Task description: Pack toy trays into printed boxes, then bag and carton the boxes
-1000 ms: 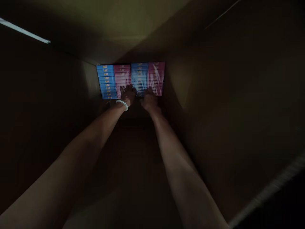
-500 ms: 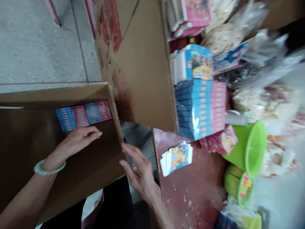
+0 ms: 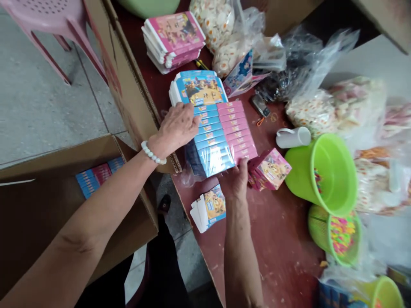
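Note:
A shrink-wrapped pack of small blue and pink boxes [image 3: 221,134] lies on the red table between my hands. My left hand [image 3: 180,126], with a pale bead bracelet at the wrist, curls its fingers over the pack's left edge. At the near right corner, my right hand [image 3: 236,177] grips the pack with the thumb on top and the other fingers hidden beneath. Blue flat cartons [image 3: 202,87] lie just behind the pack. Pink boxes [image 3: 271,169] stand to its right, and white-edged blue cards or cartons [image 3: 210,207] lie in front.
An open cardboard box [image 3: 80,154] at the left holds more blue and pink packs [image 3: 96,175]; its raised flap [image 3: 138,98] borders the table. Pink cartons [image 3: 175,36] are stacked farther back. A white cup [image 3: 293,137], green bucket [image 3: 335,175] and small basket [image 3: 343,235] stand right.
Both hands have moved from the cardboard box to the wrapped pack on the table and taken hold of it. The view has shifted towards the table.

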Demonstrator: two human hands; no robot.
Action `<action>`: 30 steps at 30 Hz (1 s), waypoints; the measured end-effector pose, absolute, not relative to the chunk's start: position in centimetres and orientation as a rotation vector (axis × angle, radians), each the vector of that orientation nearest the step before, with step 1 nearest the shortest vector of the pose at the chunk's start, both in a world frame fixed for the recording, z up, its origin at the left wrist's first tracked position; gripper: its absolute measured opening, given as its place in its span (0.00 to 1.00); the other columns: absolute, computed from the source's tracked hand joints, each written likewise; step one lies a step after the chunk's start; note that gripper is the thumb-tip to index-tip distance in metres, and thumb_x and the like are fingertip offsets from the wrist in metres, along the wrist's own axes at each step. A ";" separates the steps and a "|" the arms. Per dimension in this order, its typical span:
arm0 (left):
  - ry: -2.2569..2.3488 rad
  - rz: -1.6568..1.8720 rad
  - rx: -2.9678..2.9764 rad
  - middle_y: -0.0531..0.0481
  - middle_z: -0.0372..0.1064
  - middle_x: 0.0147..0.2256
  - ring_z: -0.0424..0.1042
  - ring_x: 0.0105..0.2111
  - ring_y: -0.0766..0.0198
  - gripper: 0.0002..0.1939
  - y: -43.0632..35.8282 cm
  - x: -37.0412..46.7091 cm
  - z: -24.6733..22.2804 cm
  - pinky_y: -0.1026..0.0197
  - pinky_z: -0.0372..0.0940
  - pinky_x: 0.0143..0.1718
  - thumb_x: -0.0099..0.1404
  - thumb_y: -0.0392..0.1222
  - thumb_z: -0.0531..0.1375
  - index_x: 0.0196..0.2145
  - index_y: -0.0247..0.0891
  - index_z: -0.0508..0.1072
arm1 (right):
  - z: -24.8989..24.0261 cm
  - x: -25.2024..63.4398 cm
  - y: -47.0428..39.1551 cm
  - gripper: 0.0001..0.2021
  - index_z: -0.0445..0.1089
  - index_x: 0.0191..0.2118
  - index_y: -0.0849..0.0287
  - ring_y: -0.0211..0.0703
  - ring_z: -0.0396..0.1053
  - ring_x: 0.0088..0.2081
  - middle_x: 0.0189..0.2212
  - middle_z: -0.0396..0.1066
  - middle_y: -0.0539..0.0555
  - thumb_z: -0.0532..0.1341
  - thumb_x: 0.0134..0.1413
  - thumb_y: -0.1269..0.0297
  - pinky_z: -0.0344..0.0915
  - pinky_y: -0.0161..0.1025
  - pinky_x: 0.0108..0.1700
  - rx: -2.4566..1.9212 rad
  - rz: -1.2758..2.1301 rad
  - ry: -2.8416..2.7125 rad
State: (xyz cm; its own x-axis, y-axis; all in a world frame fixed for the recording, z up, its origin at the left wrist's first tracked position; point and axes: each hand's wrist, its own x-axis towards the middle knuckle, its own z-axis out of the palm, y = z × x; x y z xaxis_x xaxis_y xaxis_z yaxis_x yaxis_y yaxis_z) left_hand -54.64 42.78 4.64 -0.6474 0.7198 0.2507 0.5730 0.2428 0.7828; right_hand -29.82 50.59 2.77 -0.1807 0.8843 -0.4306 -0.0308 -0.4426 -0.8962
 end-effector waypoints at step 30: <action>0.864 2.084 0.759 0.53 0.78 0.48 0.78 0.53 0.48 0.25 33.5 -49.9 7.7 0.44 0.74 0.55 0.58 0.59 0.73 0.50 0.50 0.76 | 11.3 -28.9 40.8 0.47 0.64 0.70 0.53 0.64 0.62 0.71 0.67 0.67 0.60 0.66 0.49 0.32 0.63 0.67 0.68 -0.922 1.207 -1.315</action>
State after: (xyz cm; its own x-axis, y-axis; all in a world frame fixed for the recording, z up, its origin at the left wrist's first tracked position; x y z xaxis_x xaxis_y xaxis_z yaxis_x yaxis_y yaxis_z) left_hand -49.94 33.54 7.68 -0.5489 0.8033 0.2312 -0.4041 -0.4971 0.7678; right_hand -28.89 40.79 11.31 -0.1246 0.9718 0.2002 -0.1162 0.1861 -0.9756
